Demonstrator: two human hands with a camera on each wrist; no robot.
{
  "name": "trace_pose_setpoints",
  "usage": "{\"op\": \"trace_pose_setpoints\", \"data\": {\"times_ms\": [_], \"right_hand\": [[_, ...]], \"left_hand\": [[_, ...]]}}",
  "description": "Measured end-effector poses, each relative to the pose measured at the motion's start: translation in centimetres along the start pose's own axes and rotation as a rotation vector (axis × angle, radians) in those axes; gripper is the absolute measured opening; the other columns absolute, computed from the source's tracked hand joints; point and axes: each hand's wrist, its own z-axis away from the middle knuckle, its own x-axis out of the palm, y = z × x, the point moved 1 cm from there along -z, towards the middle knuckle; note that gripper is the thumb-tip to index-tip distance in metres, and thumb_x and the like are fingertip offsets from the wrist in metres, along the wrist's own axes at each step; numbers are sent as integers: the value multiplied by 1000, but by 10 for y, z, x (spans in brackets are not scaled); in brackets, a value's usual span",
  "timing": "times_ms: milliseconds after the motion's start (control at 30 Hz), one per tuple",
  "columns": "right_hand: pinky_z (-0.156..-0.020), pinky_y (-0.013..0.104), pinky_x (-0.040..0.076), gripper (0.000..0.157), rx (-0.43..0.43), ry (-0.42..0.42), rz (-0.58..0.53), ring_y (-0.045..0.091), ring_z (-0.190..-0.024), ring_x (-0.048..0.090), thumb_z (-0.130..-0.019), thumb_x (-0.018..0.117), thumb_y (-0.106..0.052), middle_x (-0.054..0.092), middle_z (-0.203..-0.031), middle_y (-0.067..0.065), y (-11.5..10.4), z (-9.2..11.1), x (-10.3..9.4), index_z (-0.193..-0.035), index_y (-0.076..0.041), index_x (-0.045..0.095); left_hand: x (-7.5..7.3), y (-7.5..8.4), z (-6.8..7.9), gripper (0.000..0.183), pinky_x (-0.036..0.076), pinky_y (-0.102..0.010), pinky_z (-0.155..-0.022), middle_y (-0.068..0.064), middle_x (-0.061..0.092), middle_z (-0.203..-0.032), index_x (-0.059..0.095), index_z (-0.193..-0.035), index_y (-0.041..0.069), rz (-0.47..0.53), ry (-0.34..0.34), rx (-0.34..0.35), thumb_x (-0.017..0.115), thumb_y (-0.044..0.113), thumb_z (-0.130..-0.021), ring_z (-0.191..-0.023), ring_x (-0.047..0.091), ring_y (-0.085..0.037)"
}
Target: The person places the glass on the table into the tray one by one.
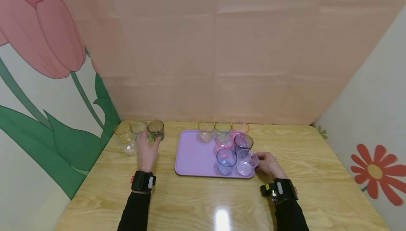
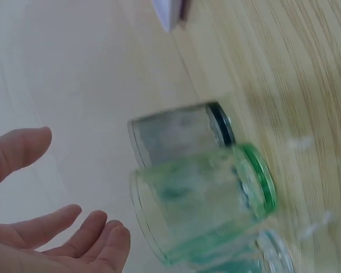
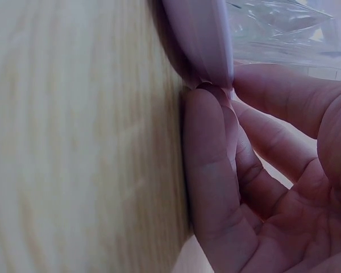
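My left hand [image 1: 147,153] reaches toward a group of drinking glasses at the table's left. In the left wrist view its fingers [image 2: 105,242] are loosely spread, apart from a green-tinted glass [image 2: 199,199] and a grey glass [image 2: 179,136]. A yellow-rimmed glass [image 1: 123,129] stands at that group's far left. At the right, my right hand [image 1: 269,164] pinches the rim of the purple tray [image 1: 193,157] between thumb and fingers. Several tinted glasses stand on the tray's right part, among them a blue glass [image 1: 226,164] and a clear glass [image 1: 245,165] nearest that hand.
The wooden table [image 1: 190,202] meets a paper-covered wall [image 1: 215,65] at the back. Painted walls flank it left and right. More glasses line the tray's back edge, including a yellowish one [image 1: 206,132] and a red-rimmed one [image 1: 240,128].
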Motion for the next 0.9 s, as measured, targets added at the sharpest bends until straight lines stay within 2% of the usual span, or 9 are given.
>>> {"op": "trace_pose_setpoints", "data": {"times_ms": [100,300,700,900], "right_hand": [[-69,31,56,31,6,-1,13,16,-80,60,-95,61,-12,67,-98,13,0,-1,1,-120,6,64],[-68,32,57,30,4,-11,-18,18,-76,63,-94,59,-8,67,-96,14,0,-2,0,-120,8,63],[-67,31,56,31,2,3,-5,15,-75,61,-94,61,-10,68,-92,11,-1,0,1,-119,7,64],[-68,32,57,32,-16,10,-19,14,-75,62,-94,61,-11,69,-96,15,-1,1,2,-119,9,64]], "left_hand": [[-6,-6,-1,64,36,-58,-106,-30,41,-140,43,-142,-6,-40,57,-11,71,20,-90,-129,41,-45],[-9,-14,-3,71,32,-60,-105,-31,38,-141,41,-143,-3,-102,91,-70,74,23,-86,-131,34,-46],[-8,-23,-8,76,32,-60,-107,-30,30,-147,34,-148,0,-80,44,-108,73,22,-86,-135,27,-44],[-7,-22,-9,77,34,-61,-107,-27,27,-150,30,-150,2,-69,9,-127,71,22,-88,-136,30,-43]]}}
